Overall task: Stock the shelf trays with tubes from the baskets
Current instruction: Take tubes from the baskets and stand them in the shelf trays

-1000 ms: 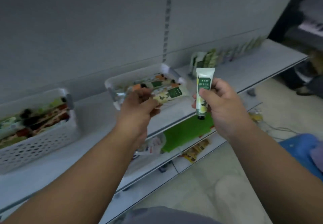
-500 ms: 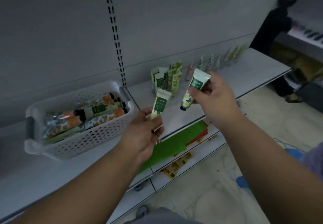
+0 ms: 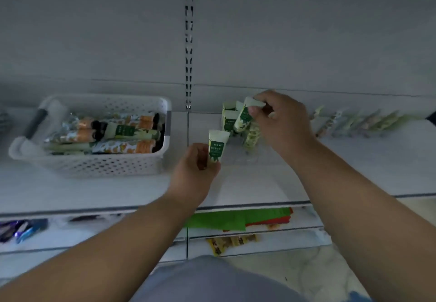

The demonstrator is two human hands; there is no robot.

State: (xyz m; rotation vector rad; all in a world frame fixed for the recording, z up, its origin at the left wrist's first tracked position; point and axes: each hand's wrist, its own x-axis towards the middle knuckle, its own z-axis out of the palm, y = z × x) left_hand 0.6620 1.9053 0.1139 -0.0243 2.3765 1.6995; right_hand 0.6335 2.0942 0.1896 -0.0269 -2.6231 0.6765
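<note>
So the big grey shelf runs right across, and everything sits on it. Toward its left end there's a white perforated basket with a grey handle, packed with tubes lying flat, some orange-patterned, some cream with a dark green label and black caps. Near the back of the shelf, right of the basket, a small cluster of standing tubes in that same cream and green look sits upright, crimped ends up. A blurry row of more packets trails off further right along the back.

The right hand is over that cluster, fingers curled, pinching the flat crimped end of a tilted tube that hangs just at the standing ones; can't tell if it's touching them. The left hand is in front of the cluster, between it and the shelf's front edge, fingers wrapped round the lower half of an upright tube, white with a green label.
</note>
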